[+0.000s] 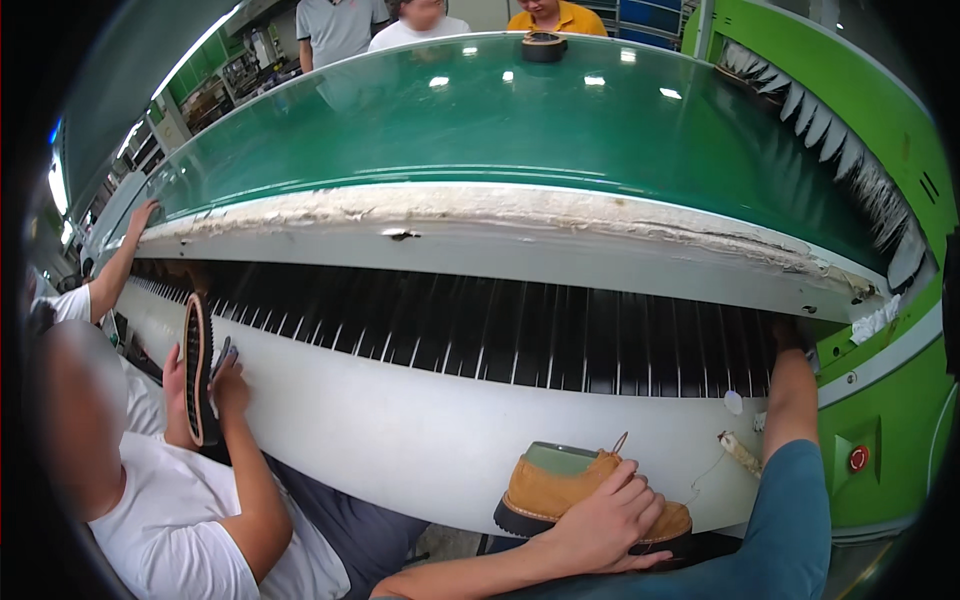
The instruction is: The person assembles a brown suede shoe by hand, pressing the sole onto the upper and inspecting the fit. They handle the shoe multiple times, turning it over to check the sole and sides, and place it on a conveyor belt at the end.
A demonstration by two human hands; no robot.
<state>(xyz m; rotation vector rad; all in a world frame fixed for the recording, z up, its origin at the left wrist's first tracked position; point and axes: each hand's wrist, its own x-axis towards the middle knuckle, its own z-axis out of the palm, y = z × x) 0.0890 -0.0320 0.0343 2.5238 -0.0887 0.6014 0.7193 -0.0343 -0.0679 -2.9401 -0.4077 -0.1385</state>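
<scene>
My left hand (615, 510) is closed around a tan ankle boot (560, 485) with a dark sole, held low over the front edge of the white ledge. A green shoe last (555, 457) fills the boot's opening, and a thin loop rises from its collar. My right arm, in a blue sleeve, stretches forward at the right. My right hand (790, 335) reaches under the lip of the green belt, beside the black slatted conveyor (480, 325); its fingers are lost in shadow. A stick wrapped in pale material (740, 455) lies between the boot and my right arm.
A green belt (450, 130) spans above the slats, with a dark round item (543, 46) on its far side. At right stands a green machine (880, 400) with a brush curtain and a red button (858, 458). At left, a co-worker holds a black-soled shoe (200, 370). People stand behind.
</scene>
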